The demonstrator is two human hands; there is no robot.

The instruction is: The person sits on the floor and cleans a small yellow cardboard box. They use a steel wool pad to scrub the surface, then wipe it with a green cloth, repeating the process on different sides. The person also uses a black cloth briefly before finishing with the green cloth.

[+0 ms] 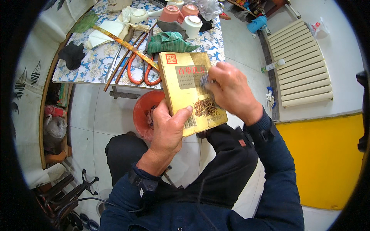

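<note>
A thick, worn yellow book (189, 98) is tilted in front of me, its printed cover facing up. My left hand (170, 124) grips its lower left edge, with the thumb on the cover. Over the cover's right side, my right hand (231, 89) is closed on a small dark, crumpled thing (205, 80), blurred and partly hidden by the fingers; it may be a cloth. Just beyond the book's top edge lies a green striped cloth (170, 42) on the table. Red-orange-handled scissors (135, 72) lie left of the book.
The table (95, 66) has a floral cover and holds upturned pink cups (170, 14), a white cup (191, 26), brown sticks (120, 68), a patterned strip (124, 43) and a black cloth (71, 55). A red bucket (141, 115) stands below, a radiator (300, 63) at right.
</note>
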